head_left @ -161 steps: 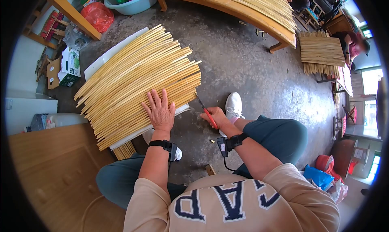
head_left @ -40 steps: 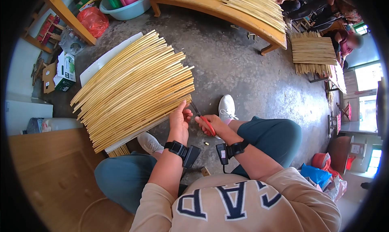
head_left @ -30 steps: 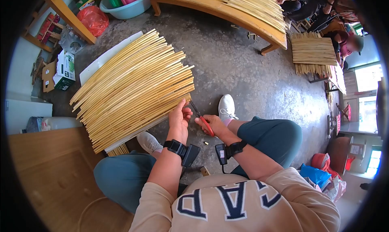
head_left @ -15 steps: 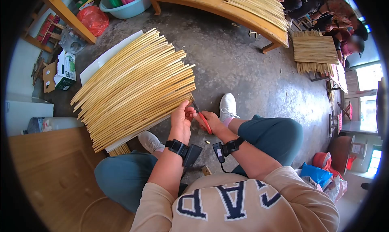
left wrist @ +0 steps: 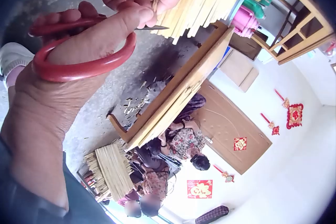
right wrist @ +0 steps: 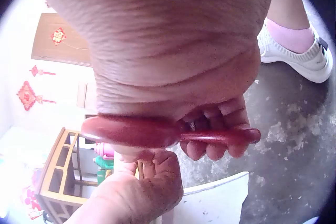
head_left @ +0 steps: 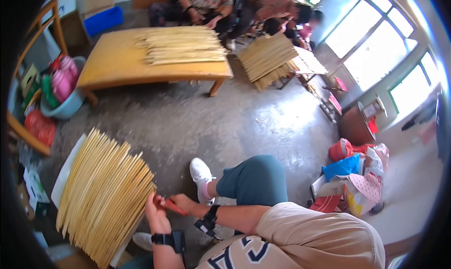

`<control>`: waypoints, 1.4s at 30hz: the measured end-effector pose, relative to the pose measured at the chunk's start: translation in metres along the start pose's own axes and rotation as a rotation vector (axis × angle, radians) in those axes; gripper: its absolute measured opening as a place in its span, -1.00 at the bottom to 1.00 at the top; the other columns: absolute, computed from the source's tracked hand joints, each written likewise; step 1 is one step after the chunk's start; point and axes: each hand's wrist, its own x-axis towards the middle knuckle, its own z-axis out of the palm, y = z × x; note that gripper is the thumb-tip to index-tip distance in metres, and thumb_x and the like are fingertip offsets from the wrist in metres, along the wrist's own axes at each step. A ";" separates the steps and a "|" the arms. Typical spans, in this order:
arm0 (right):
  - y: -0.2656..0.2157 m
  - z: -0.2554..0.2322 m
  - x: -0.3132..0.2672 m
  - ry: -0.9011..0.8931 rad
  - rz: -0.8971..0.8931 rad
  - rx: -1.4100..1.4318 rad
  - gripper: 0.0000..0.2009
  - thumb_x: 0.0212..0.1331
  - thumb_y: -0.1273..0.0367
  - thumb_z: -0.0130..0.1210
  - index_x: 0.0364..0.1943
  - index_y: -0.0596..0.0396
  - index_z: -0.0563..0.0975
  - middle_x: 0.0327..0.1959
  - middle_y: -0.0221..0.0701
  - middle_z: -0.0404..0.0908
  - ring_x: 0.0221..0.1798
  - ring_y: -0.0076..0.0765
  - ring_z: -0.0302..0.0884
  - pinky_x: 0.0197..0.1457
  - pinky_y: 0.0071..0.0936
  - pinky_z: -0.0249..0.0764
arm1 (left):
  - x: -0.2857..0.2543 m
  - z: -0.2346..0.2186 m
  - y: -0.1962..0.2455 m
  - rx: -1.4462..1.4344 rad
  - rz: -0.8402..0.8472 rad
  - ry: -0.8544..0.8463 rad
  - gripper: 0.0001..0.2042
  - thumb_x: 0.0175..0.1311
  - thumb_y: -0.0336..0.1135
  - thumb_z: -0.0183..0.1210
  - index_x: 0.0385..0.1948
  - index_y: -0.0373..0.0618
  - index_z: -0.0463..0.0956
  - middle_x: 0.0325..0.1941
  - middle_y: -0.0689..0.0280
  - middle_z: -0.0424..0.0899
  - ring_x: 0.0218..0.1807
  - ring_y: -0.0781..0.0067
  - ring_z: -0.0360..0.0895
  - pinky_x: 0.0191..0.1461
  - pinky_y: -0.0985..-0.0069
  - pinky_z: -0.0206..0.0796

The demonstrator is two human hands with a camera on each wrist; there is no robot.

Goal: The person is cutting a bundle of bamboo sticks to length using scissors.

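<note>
A mat of pale reed-like sticks lies over a white board at lower left in the head view. At its near right corner, my left hand pinches the end of a thin stick between thumb and fingers. My right hand grips red-handled scissors, with fingers through the loops. In the left wrist view, the dark scissor tip points past the left fingertips, close beside the sticks. The right wrist view shows the red handles under the palm, and the left hand just beyond.
A low wooden bench bearing more sticks stands ahead, with people seated behind it. Another stack of sticks is farther right. A basin stands left; bags lie right. A white shoe is near the hands.
The head view has swung up and to the right. Earlier, my left hand lay flat on the sticks; it then moved to their near corner, and the scissors have come close to it.
</note>
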 end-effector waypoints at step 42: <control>-0.008 -0.018 -0.007 -0.184 0.394 0.425 -0.41 -0.07 -0.18 0.05 -0.53 0.18 0.48 -0.75 -0.44 0.38 -0.73 -0.55 0.34 -0.66 -0.57 0.28 | 0.000 0.012 -0.006 -0.096 -0.048 0.281 -0.75 0.06 -0.19 0.19 -0.41 -0.14 0.38 -0.65 0.31 0.45 -0.61 0.47 0.39 -0.56 0.59 0.26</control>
